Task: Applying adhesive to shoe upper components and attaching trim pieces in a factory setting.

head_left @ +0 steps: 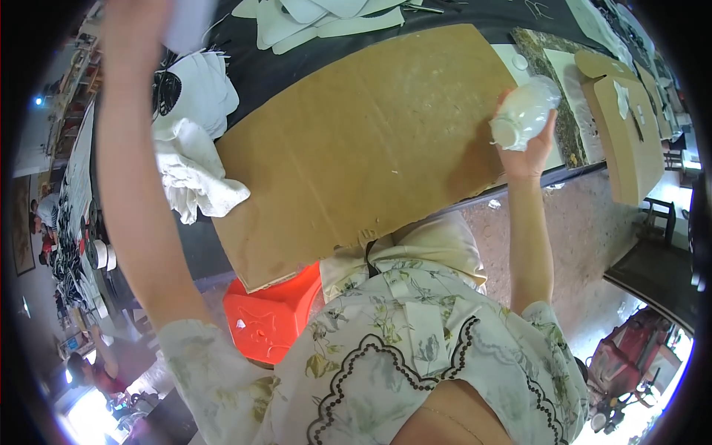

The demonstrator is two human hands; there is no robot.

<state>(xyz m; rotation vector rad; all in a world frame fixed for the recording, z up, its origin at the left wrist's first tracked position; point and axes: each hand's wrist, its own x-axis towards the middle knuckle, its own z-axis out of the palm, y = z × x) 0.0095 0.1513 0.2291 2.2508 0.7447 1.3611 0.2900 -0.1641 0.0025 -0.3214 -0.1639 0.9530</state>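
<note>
My right hand (528, 158) is wrapped round a translucent whitish plastic bottle (528, 107) over the right end of a brown cardboard sheet (356, 141). The bottle is tilted, its round end toward me. My left arm reaches far up at the left, where my left hand (137, 26) is blurred and cut off by the upper edge. A pale, smeared object (189, 24) is beside that hand; its kind and whether I grip it cannot be made out. A crumpled white cloth (194, 167) lies against the left edge of the cardboard.
White cut pieces (326, 22) are stacked at the back, with more pale pieces (196, 89) behind the cloth. A small white round thing (520, 62) lies near the bottle. An open cardboard box (627, 133) stands at right. A red plastic stool (271, 322) is below the table edge.
</note>
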